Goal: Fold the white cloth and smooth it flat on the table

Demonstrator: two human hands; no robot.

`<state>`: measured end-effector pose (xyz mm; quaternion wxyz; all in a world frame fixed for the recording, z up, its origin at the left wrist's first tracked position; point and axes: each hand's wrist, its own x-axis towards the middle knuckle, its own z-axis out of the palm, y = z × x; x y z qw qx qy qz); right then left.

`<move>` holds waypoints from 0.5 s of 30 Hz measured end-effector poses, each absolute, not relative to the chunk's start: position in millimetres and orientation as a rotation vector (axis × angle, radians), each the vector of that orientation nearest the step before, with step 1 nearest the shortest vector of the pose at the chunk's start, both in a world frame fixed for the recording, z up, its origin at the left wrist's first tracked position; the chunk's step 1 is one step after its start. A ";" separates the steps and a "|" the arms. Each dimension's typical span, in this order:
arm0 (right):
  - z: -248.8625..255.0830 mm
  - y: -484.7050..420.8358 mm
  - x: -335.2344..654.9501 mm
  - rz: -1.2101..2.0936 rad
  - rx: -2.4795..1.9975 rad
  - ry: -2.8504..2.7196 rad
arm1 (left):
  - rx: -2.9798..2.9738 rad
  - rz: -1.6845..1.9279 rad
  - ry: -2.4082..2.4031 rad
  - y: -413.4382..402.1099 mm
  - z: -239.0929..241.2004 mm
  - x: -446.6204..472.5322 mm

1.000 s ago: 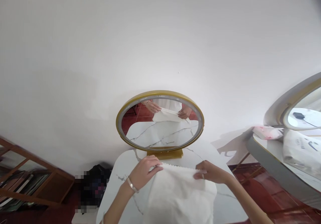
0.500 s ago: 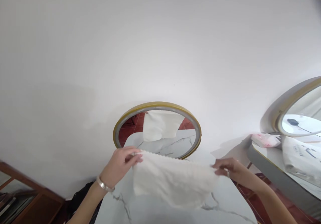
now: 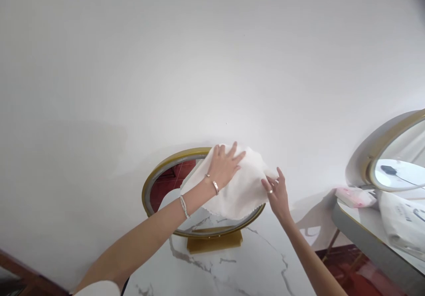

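A white cloth (image 3: 247,192) with a scalloped edge is draped over the right part of a round, gold-framed mirror (image 3: 174,176). My left hand (image 3: 224,164) lies on the cloth near the mirror's top, fingers spread and pressing on it. At the mirror's right rim, my right hand (image 3: 276,192) has the cloth's side edge between thumb and fingers; part of that grip is hidden by the fabric. The mirror stands on a gold base (image 3: 215,241) on a white, grey-veined table (image 3: 252,265).
On the right is a second table (image 3: 361,225) bearing a pink-and-white packet (image 3: 355,196), a white printed bag (image 3: 403,218) and another gold-rimmed mirror (image 3: 372,167). A white wall (image 3: 212,57) rises behind. Dark wooden furniture (image 3: 26,271) stands at the lower left.
The cloth has gone from being stretched above the table to covering the mirror's right side. Both hands moved forward and closer together; my left hand released its pinch and spread flat.
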<state>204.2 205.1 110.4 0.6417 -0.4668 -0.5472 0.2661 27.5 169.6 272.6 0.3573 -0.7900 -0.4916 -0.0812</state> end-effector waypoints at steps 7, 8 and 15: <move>47.2 196.9 196.9 0.519 -1.239 -1.453 | -2.257 -0.057 -0.917 203.1 242.2 67.1; 46.0 198.7 198.7 0.505 -1.246 -1.450 | -2.272 -0.066 -0.899 205.9 241.5 67.4; 111.7 208.9 188.9 0.013 -1.045 -1.535 | -2.181 -0.456 -1.017 186.1 272.1 10.0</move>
